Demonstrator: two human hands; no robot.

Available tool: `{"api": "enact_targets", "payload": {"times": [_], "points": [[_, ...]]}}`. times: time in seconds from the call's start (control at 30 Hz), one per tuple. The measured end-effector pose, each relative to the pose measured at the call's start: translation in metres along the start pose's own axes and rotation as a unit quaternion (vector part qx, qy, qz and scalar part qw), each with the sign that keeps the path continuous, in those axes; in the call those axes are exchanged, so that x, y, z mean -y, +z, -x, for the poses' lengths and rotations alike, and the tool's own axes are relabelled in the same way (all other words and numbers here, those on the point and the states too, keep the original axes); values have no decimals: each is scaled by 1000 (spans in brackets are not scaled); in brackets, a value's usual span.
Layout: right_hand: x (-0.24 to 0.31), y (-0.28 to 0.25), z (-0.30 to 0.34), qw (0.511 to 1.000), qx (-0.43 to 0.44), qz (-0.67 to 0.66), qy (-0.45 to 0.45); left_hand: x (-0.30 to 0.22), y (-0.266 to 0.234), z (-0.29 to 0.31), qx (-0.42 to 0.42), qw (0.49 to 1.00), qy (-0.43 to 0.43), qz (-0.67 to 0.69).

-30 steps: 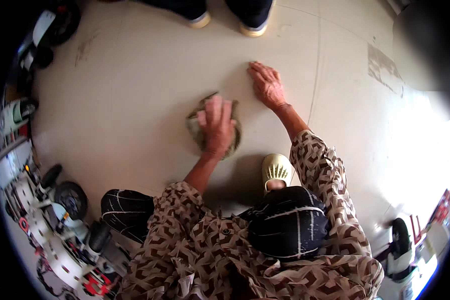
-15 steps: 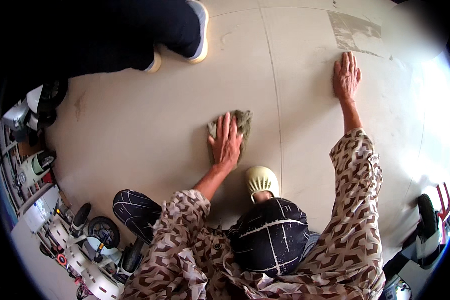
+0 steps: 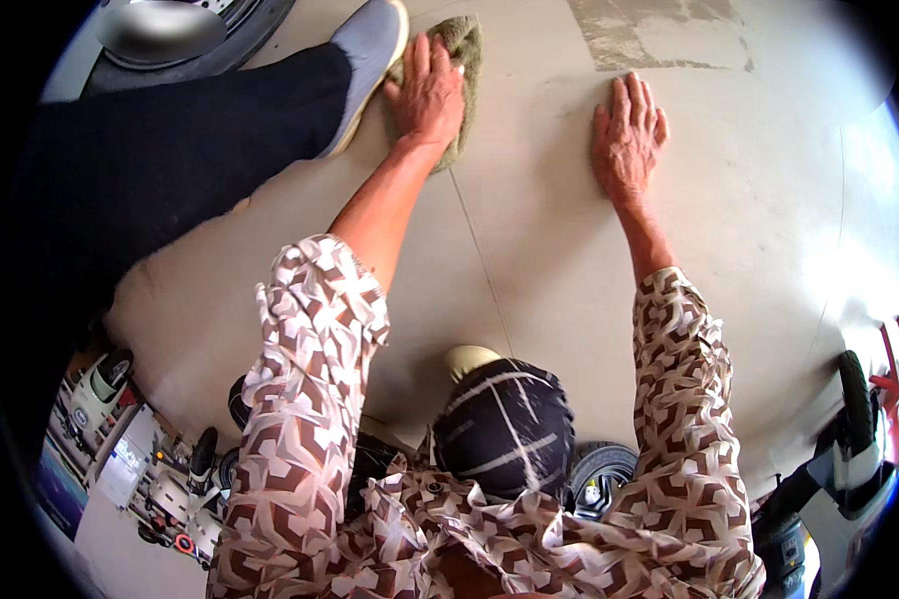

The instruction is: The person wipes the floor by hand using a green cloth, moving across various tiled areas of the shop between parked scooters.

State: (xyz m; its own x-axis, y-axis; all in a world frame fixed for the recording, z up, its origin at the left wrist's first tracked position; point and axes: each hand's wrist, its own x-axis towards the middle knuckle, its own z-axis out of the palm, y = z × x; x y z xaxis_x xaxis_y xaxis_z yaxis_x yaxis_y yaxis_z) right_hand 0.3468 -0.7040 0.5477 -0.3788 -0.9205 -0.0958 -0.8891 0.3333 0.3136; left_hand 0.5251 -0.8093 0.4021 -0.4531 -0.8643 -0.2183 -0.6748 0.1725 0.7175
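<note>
My left hand [image 3: 432, 95] holds an olive-green cleaning rag [image 3: 459, 150] down against the floor, its palm and fingers on top. The folded rag sticks out past the fingertips and along the hand's right side. Right beside it is a grey shoe [image 3: 368, 62] with a pale sole, worn by another person. My right hand [image 3: 629, 140] lies flat on the pale floor [image 3: 529, 200] with its fingers stretched out and nothing in it. Just beyond those fingertips is a brownish worn patch [image 3: 659, 35] in the floor.
The other person's dark trouser leg [image 3: 200, 150] reaches in from the left. A wheel with a black tyre [image 3: 185, 50] stands at the far left. Small white vehicles [image 3: 95, 394] line the lower left; a black tyre [image 3: 854, 404] and red frame are at right. My knee [image 3: 504, 429] is below.
My left hand has pushed the rag far forward, up beside the other person's shoe. My right hand stays flat on the floor, while the whole view has shifted.
</note>
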Motion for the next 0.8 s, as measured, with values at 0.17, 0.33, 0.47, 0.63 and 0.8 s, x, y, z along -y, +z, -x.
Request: {"api": "enact_targets", "payload": {"times": [0.17,0.33,0.47,0.63,0.8], "points": [[6,13,14,999,30,-18,18,-98,25,50,21,980,196,25],[22,19,15,994,-11,-101,29,-39,-8,109,113,963,245,17],[33,19,10,996,-2,-74,39,44,-45,194,200,971,128,1],[32,23,6,996,-32,-81,28,104,-62,213,262,959,103,-45],[23,24,12,996,-21,-83,12,245,-88,198,359,929,91,-9]]}}
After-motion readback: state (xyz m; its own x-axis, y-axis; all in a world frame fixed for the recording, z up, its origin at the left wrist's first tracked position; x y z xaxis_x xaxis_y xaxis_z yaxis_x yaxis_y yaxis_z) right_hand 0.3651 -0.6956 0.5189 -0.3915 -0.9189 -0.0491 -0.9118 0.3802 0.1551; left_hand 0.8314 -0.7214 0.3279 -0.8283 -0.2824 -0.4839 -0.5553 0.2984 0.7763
